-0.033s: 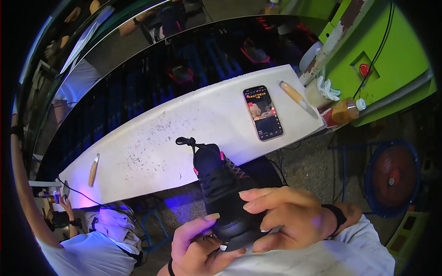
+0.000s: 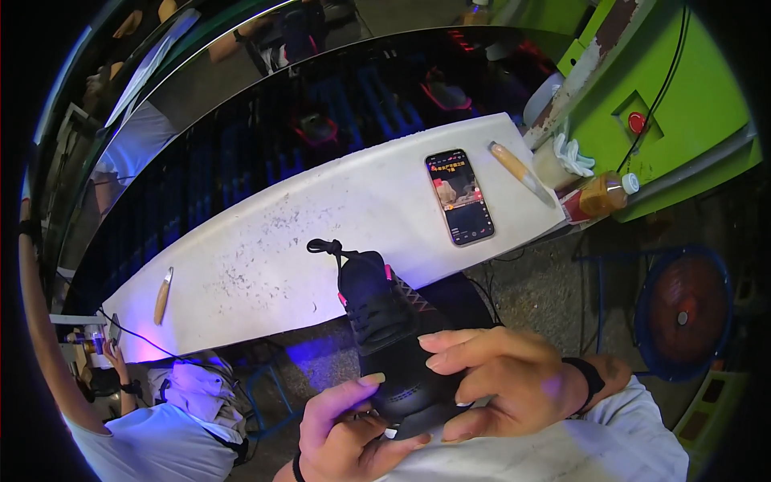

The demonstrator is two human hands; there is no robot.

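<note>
A: Where does the black shoe (image 2: pixel 385 321) lie with respect to the two hands?

B: It sits between them, low in the head view and in front of the person's chest. Its toe end is wrapped by both hands; its heel end, with the lace loop, points away toward the white bench (image 2: pixel 265 265) and overlaps the bench's near edge in the picture. Whether it touches the bench cannot be told.

A: State of the right hand (image 2: pixel 502 381)?

B: Closed on the shoe. Its fingers (image 2: pixel 450 341) curl over the top and right side of the toe, with a dark wristband behind the wrist.

A: And the left hand (image 2: pixel 345 430)?

B: Also clamped on the shoe, from below and from the left. The thumb lies across the toe cap, and the remaining fingers fold under the sole.

A: What marks the shoe itself?

B: Black upper, black laces, pink trim at the collar and thin pink lines along the side.

A: What lies on the bench?

B: A phone (image 2: pixel 458 197) with a lit screen, well apart from the shoe toward the right end; just beside it, a wooden-handled tool (image 2: pixel 518 171). A second wooden-handled tool (image 2: pixel 163 294) lies near the left end. Off the right end stand an amber bottle (image 2: pixel 604 194) and a cup with white cloth (image 2: pixel 562 161), against the green machine (image 2: pixel 683 96).

A: Anyone else in view?

B: Another person in a white shirt (image 2: pixel 152 442), lower left, below the bench.
</note>
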